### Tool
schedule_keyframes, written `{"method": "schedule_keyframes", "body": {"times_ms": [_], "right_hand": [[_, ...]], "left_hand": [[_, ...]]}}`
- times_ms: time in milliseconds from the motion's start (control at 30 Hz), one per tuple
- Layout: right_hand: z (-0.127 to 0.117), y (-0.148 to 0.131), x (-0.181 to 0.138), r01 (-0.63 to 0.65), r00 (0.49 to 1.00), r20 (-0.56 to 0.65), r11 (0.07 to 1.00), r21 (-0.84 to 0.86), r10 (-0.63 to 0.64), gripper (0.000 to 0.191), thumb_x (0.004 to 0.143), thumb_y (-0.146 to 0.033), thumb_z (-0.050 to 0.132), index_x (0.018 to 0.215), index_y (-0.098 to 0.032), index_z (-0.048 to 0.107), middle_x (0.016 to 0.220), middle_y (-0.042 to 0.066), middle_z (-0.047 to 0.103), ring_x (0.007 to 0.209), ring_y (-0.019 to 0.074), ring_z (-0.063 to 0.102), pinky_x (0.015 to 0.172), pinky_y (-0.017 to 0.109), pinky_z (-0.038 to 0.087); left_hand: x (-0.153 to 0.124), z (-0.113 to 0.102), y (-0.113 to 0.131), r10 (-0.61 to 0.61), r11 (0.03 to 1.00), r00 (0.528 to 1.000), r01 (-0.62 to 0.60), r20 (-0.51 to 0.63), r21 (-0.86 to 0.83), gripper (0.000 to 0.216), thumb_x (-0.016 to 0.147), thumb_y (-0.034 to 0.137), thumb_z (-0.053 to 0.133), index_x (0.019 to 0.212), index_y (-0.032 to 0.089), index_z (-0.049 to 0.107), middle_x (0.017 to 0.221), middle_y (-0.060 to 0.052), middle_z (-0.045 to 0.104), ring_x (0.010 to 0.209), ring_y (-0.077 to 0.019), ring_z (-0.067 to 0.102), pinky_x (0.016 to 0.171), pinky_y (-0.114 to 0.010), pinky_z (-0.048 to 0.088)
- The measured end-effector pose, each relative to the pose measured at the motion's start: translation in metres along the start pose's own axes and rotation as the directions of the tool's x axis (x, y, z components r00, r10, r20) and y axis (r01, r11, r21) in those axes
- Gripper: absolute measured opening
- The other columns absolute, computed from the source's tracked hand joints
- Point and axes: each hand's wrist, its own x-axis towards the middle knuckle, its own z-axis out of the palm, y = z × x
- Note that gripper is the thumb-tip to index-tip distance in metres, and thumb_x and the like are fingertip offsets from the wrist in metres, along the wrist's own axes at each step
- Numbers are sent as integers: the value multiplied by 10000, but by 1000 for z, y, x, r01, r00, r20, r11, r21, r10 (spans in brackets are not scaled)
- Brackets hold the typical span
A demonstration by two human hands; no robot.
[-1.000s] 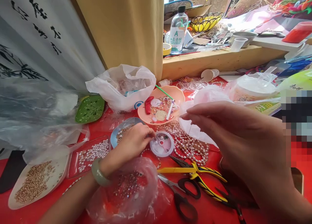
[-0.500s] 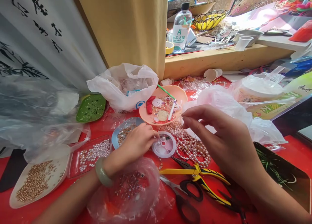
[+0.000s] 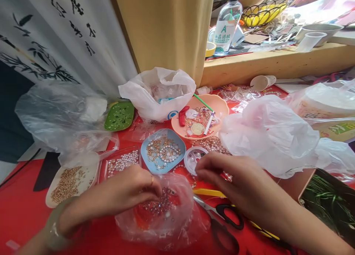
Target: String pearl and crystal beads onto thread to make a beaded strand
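Note:
My left hand, with a ring and a pale green bangle, hangs over a clear plastic bag of small shiny beads. Its fingers curl down, closed; what they hold, if anything, is hidden. On the other side, my right hand has thumb and fingers pinched together, slightly blurred. Its fingertips overlap the edge of a round white bead case; anything in the pinch is too small to make out. Behind my hands lies a blue plate with pearl and gold strands. Scissors and yellow-handled pliers lie under my right forearm.
A cream dish of gold beads and a clear box of pearls stand left. Behind are a green tray, a white bag and a peach plate. White plastic bags and a dark box sit right.
My left hand has moved from beside the bead case toward me, over the bag of beads, uncovering the blue plate. My right hand has come lower and left, to the bead case. The view has shifted.

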Motion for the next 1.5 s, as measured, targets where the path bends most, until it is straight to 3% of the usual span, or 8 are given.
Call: {"method": "schedule_keyframes", "body": {"times_ms": [100, 333, 500, 1033, 1133, 1233, 1367, 1500], "right_hand": [[8, 2, 1, -29, 989, 144, 998, -47, 35, 143, 818, -132, 497, 702, -189, 557, 597, -52, 605, 494, 69, 520, 463, 166, 373], [-1, 12, 5, -163, 984, -84, 986, -40, 159, 117, 834, -179, 475, 736, -190, 538, 589, -40, 589, 502, 77, 515, 482, 171, 371], [-2, 15, 7, -129, 985, -129, 989, -78, 118, 119, 818, -151, 477, 722, -182, 541, 594, -31, 594, 485, 80, 491, 479, 185, 355], [-8, 15, 4, -116, 977, -188, 990, -75, 100, 111, 820, -145, 483, 784, -146, 589, 648, -8, 611, 529, 88, 487, 497, 206, 336], [-8, 14, 5, -105, 976, -199, 993, -44, 95, 110, 809, -131, 494, 754, -145, 588, 637, -16, 608, 516, 75, 472, 504, 197, 341], [-7, 13, 5, -90, 973, -214, 996, -7, 86, 115, 802, -133, 501, 724, -145, 584, 616, -22, 599, 503, 65, 466, 496, 187, 342], [-3, 12, 4, -53, 972, -228, 998, 41, 61, 113, 794, -115, 493, 733, -147, 583, 583, -32, 583, 498, 58, 479, 489, 169, 355], [1, 11, 4, -57, 968, -243, 997, 51, 67, 115, 787, -120, 487, 734, -148, 584, 578, -26, 592, 496, 62, 497, 476, 165, 366]], "left_hand": [[-2, 14, -1, 61, 995, 995, -55, -80, 84, 201, 846, 113, 450, 877, 173, 640, 819, -28, 676, 738, -130, 608, 662, -218, 427], [46, 21, 7, 198, 963, 862, -82, -466, 257, 157, 848, 206, 494, 848, 162, 644, 821, -43, 646, 800, -167, 525, 714, -289, 409], [90, 25, 6, 76, 846, 914, 152, -398, 511, 177, 816, 177, 503, 786, 208, 675, 772, -55, 603, 803, -219, 469, 519, -267, 326], [107, 24, 15, 79, 749, 974, 82, -212, 657, 171, 752, 149, 463, 669, 152, 612, 702, -85, 582, 795, -245, 492, 483, -260, 298], [102, 17, 18, 5, 882, 932, 167, -363, 440, 144, 726, 206, 503, 699, 161, 637, 714, -68, 588, 734, -208, 513, 525, -268, 347], [94, 7, 19, -139, 988, 879, 92, -455, -124, 102, 685, 233, 571, 714, 155, 630, 727, -35, 610, 658, -147, 526, 589, -261, 399], [85, 1, 14, -314, 591, 892, -83, -324, -802, 120, 630, 207, 668, 690, 134, 594, 669, -3, 601, 574, -85, 515, 486, -181, 372], [85, 5, 10, -335, 241, 917, -141, -219, -960, 153, 614, 176, 708, 733, 128, 623, 658, -2, 615, 558, -69, 531, 470, -158, 395]]}}
